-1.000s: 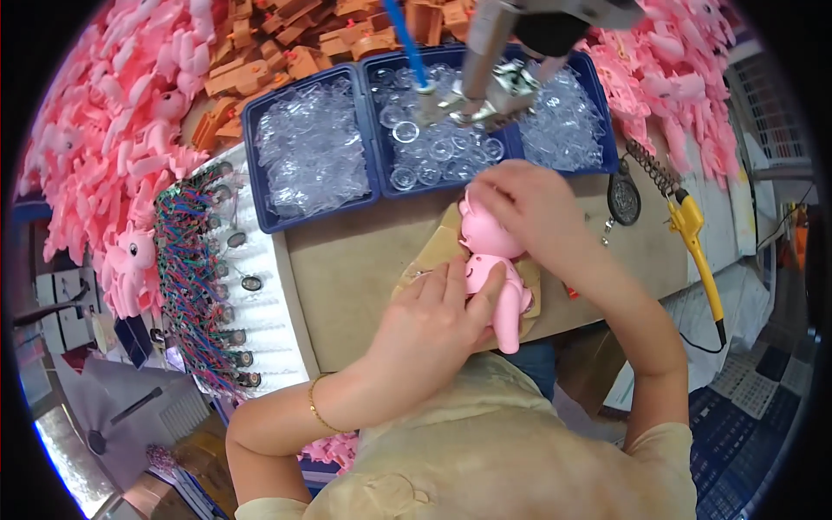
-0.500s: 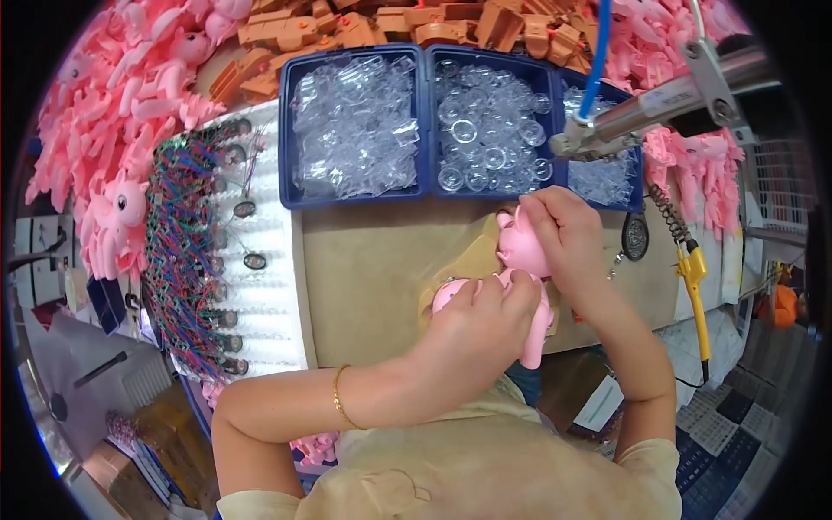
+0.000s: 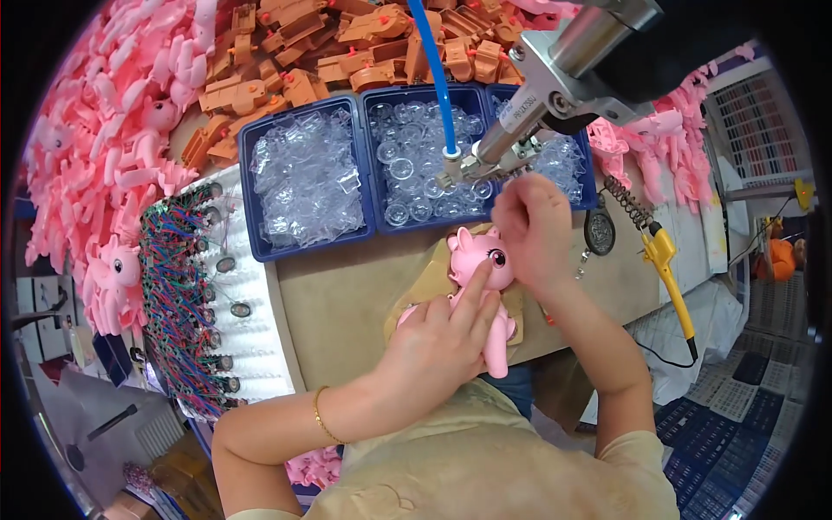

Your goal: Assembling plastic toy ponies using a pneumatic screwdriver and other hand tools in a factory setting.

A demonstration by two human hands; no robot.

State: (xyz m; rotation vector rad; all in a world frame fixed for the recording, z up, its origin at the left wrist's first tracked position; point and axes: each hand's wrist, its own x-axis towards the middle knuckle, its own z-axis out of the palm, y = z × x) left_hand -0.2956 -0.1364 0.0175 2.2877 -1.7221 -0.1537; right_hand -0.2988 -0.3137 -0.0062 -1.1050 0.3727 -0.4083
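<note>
A pink toy pony (image 3: 469,253) lies on a yellowish holder (image 3: 411,282) at the front of the bench, its dark-eyed face turned up. My left hand (image 3: 438,342) presses it down, index finger stretched toward the cheek and the other fingers over the body. Just right of the pony's head is my right hand (image 3: 539,227), raised with its fingers curled together. Whatever those fingers may hold is hidden. Close above them hangs a metal air-tool arm (image 3: 511,130) with a blue hose (image 3: 436,74).
Blue trays (image 3: 369,195) hold clear plastic parts behind the pony. Wired round speakers (image 3: 240,309) lie on white foam (image 3: 270,347) at left. Orange-brown parts (image 3: 373,26) and pink toy parts (image 3: 156,156) pile up behind. A yellow-handled tool (image 3: 666,260) hangs at right.
My right hand has let go of the pony's head and risen beside it, uncovering the eye. My left fingers have straightened toward the face. The whole view has shifted, bringing the air-tool arm closer.
</note>
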